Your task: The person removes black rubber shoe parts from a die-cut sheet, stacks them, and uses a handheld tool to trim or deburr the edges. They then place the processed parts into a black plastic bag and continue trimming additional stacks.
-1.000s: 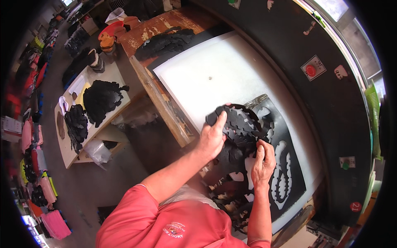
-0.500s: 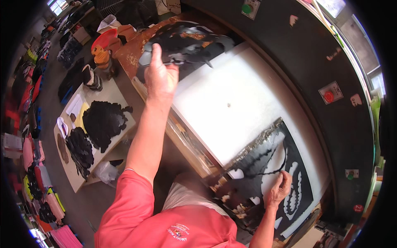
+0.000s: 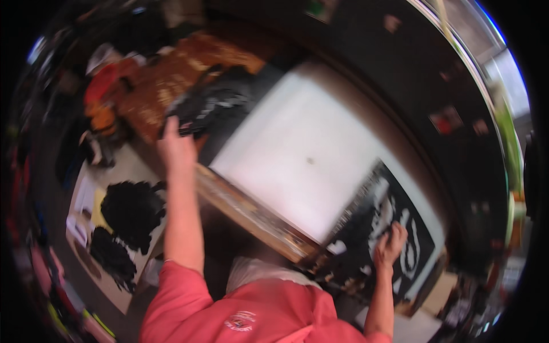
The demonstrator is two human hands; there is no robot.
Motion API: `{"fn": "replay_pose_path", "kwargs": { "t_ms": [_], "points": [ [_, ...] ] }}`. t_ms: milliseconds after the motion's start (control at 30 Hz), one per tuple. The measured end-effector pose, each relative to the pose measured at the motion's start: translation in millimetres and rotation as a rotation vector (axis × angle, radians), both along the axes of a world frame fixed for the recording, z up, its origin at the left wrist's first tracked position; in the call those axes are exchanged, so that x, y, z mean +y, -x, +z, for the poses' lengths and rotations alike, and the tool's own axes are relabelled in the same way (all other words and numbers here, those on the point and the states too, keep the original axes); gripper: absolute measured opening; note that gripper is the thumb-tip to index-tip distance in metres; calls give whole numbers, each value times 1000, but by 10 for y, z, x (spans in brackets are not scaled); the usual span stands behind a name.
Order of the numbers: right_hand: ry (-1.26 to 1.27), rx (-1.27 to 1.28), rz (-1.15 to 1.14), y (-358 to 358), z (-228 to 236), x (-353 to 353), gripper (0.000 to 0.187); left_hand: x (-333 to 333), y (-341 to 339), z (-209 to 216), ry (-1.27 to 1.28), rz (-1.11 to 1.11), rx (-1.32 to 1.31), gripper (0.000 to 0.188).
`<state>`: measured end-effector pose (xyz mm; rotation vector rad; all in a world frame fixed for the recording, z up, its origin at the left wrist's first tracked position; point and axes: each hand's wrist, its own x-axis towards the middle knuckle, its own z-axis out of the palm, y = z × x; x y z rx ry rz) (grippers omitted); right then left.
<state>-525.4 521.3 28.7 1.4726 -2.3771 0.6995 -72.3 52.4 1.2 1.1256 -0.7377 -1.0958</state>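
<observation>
Touching the edge of a pile of jagged black pieces (image 3: 220,100) on the worn reddish-brown wooden tabletop (image 3: 151,97), the bare left hand (image 3: 178,146) is too blurred to show any grip. The bare right hand (image 3: 392,247) curls its fingers over a black sheet with cut-out holes (image 3: 355,243) on the flat white board (image 3: 297,143); whether they pinch it, I cannot tell.

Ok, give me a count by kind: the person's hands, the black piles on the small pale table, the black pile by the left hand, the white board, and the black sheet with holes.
Hands (left, right): 2
Black piles on table: 2
Pile by left hand: 1
White board: 1
Black sheet: 1
Total: 7
</observation>
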Motion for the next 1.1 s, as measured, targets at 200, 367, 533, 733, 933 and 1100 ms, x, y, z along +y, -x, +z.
{"fn": "replay_pose_path", "kwargs": {
  "t_ms": [200,367,533,733,933,1100],
  "points": [
    [51,-27,-3,-5,114,-72,23,785,130,425,83,267,-360,46],
    [241,-61,29,-33,245,-120,20,1960,1589,653,212,-802,-550,44],
    [289,-19,-348,33,414,781,21,2853,2430,737,524,-1324,-816,66],
    [-70,-196,-998,-33,387,2278,56,2931,2620,651,46,-1215,-514,67],
    [280,-695,-1039,-198,266,2639,74,2544,2718,412,21,-1238,-629,58],
    [646,-976,-743,-750,379,2958,43,2588,2820,424,-42,-1394,-354,33]
  ]
}}
